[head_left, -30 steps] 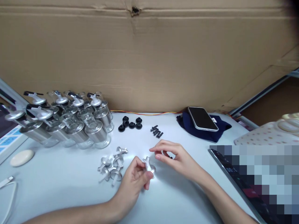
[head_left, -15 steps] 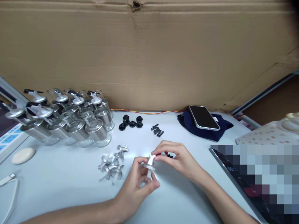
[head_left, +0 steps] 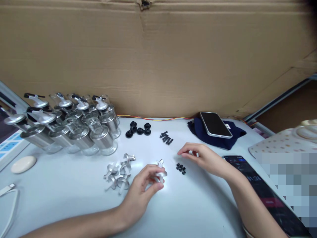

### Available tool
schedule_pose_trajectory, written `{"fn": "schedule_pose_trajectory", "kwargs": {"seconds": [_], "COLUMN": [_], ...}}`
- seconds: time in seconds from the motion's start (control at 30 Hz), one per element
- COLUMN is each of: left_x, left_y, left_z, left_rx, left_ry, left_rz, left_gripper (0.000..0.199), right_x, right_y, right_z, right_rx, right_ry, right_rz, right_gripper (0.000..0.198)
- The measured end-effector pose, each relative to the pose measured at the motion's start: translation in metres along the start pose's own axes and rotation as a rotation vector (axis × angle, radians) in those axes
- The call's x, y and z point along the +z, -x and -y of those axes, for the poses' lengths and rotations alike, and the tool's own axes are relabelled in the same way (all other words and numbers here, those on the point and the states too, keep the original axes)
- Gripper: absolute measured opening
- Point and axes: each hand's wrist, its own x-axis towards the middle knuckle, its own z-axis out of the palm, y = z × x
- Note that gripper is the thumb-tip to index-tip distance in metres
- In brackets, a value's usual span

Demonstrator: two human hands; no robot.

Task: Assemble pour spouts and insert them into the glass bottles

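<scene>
My left hand (head_left: 142,190) pinches a silver pourer spout (head_left: 160,174) by its round flange, with the forked tip up and the stem pointing down. To the right, my right hand (head_left: 200,157) hovers over the table with fingers loosely bent and the thumb slightly apart; I see nothing in it. Just below its fingertips lie several small black ring-like pieces (head_left: 181,168). Short black strips (head_left: 166,138) lie beyond them in a loose pile. Left of my left hand is a cluster of more silver spouts (head_left: 123,169). Several black rubber stoppers (head_left: 140,131) sit farther back.
Glass and steel bottles (head_left: 102,138), some with pourers, crowd the left. A phone (head_left: 216,125) rests on dark blue cloth (head_left: 223,142); another phone showing a timer (head_left: 257,188) lies at right. A white oval object (head_left: 23,164) and cable (head_left: 15,208) are at left. Cardboard (head_left: 158,66) stands behind.
My right hand has let go of the spout's tip and moved right, uncovering the small black pieces. My left hand keeps the spout, now turned so its forked tip shows.
</scene>
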Motion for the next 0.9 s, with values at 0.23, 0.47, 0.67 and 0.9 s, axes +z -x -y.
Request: {"fn": "schedule_pose_trajectory", "kwargs": {"seconds": [0.23, 0.47, 0.67, 0.9], "left_x": [0.0, 0.0, 0.0, 0.0], "left_y": [0.0, 0.001, 0.001, 0.002], "left_z": [-0.002, -0.001, -0.002, -0.002], "left_rx": [0.012, 0.021, 0.01, -0.019], "left_ry": [-0.072, -0.097, -0.089, -0.061], "left_rz": [0.01, 0.013, 0.009, -0.016], "left_gripper": [0.022, 0.022, 0.023, 0.023], "right_x": [0.003, 0.013, 0.022, 0.026], "right_y": [-0.003, -0.006, -0.01, -0.008], "right_z": [-0.003, 0.002, -0.006, -0.001], "right_rx": [0.081, 0.104, 0.072, 0.025], "right_ry": [-0.03, 0.019, 0.12, 0.1], "right_rz": [0.124, 0.102, -0.008, -0.101], "right_gripper": [0.021, 0.02, 0.019, 0.022]}}
